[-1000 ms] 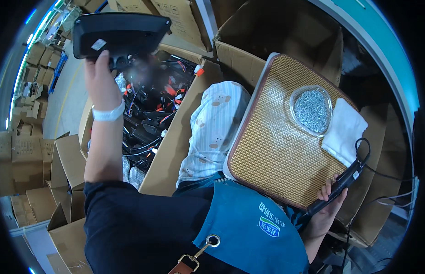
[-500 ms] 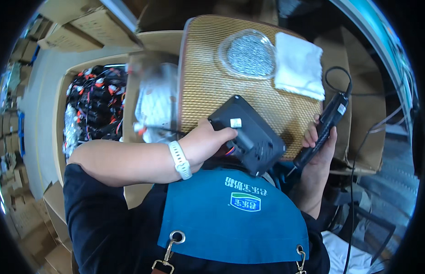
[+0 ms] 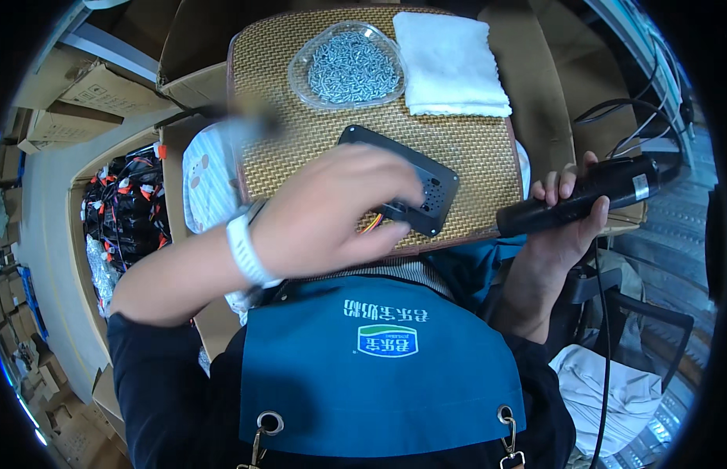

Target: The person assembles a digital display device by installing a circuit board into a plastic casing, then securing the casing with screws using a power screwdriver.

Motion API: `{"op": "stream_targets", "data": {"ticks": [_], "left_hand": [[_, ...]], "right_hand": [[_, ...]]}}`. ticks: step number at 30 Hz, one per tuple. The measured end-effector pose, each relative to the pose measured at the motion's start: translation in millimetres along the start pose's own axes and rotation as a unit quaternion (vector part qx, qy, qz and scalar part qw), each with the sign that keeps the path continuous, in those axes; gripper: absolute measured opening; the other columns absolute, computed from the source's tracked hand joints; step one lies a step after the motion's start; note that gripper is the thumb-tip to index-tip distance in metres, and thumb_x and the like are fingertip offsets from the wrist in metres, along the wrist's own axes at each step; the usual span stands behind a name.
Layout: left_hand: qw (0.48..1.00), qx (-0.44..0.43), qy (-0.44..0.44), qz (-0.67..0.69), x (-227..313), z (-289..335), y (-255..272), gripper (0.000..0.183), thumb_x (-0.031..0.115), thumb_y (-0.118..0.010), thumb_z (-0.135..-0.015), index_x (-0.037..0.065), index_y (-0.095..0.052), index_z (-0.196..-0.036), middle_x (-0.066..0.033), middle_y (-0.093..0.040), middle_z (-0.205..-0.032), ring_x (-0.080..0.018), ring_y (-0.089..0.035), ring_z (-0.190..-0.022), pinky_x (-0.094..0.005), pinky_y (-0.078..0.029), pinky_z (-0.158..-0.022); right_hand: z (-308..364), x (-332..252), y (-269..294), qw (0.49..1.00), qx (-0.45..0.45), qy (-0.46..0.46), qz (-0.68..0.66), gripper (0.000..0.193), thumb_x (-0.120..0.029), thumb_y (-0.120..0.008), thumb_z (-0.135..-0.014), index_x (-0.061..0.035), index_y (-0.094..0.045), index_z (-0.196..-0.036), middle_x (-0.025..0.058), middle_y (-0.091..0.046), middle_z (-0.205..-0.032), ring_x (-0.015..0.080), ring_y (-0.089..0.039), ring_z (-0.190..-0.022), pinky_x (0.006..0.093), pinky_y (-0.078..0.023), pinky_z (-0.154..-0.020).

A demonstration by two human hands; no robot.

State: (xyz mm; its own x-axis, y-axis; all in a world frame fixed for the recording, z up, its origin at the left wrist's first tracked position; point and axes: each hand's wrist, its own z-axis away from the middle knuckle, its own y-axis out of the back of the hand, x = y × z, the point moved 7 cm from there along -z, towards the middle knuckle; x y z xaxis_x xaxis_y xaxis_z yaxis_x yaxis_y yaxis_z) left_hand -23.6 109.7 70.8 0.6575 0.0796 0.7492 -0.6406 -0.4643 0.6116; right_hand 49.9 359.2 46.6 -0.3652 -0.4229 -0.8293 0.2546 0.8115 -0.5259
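A flat black plastic housing (image 3: 442,181) with small holes and corner screw holes lies on the woven mat (image 3: 301,129). Yellow and red wires (image 3: 372,223) show beside it, under my left hand (image 3: 344,207). That hand arches over the housing with thumb and fingers apart; its fingertips are near or touching the part, and much of the housing is hidden beneath it. To the right, my right hand (image 3: 563,207) grips a black corded electric screwdriver (image 3: 602,193), held roughly level at the mat's edge and pointing left.
At the mat's far side, a clear plastic dish (image 3: 352,66) of small silver screws sits next to a folded white cloth (image 3: 451,64). A carton of black cabled parts with red-orange connectors (image 3: 127,199) stands left. The screwdriver's black cable (image 3: 606,336) hangs at right.
The housing has gone from tilted in my left hand to lying on the mat, and that hand has loosened. The screwdriver has swung from upright to nearly level. The view has shifted.
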Motion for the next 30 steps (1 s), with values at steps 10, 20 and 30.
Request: {"op": "stream_targets", "data": {"ticks": [10, 20, 30], "left_hand": [[0.957, -0.084, 0.053, -0.271, -24.9, -29.4, -66.5, 0.069, 0.036, -0.077, -0.067, 0.006, -0.054, -0.125, -0.0152, -0.055, -0.124, -0.0324, -0.052, -0.117, -0.0460, -0.040, -0.096], [0.983, -0.078, 0.086, -0.139, -38.3, -39.3, -25.5, 0.042, 0.030, -0.068, -0.081, 0.004, -0.057, -0.112, -0.0147, -0.060, -0.105, -0.0307, -0.058, -0.102, -0.0420, -0.045, -0.088], [0.995, -0.028, 0.072, -0.060, -76.7, -44.4, -55.3, 0.028, 0.019, -0.073, -0.074, 0.005, -0.060, -0.096, -0.0111, -0.058, -0.090, -0.0323, -0.057, -0.092, -0.0424, -0.046, -0.082]], "right_hand": [[-10.9, -10.4, -42.2, 0.976, 0.043, 0.176, 0.118, 0.058, -0.048, -0.059, -0.089, -0.0070, -0.043, -0.128, 0.0069, -0.052, -0.079, 0.0180, -0.053, -0.071, 0.0349, -0.045, -0.074], [-20.6, 25.6, -71.4, 0.976, -0.020, 0.191, 0.102, 0.067, -0.042, -0.064, -0.087, 0.0064, -0.039, -0.125, 0.0114, -0.058, -0.076, 0.0175, -0.057, -0.065, 0.0311, -0.051, -0.061], [-26.2, 49.2, -77.9, 0.979, -0.089, 0.159, 0.086, 0.063, -0.037, -0.066, -0.086, 0.0079, -0.041, -0.123, 0.0137, -0.060, -0.076, 0.0182, -0.060, -0.063, 0.0300, -0.052, -0.061]]}}
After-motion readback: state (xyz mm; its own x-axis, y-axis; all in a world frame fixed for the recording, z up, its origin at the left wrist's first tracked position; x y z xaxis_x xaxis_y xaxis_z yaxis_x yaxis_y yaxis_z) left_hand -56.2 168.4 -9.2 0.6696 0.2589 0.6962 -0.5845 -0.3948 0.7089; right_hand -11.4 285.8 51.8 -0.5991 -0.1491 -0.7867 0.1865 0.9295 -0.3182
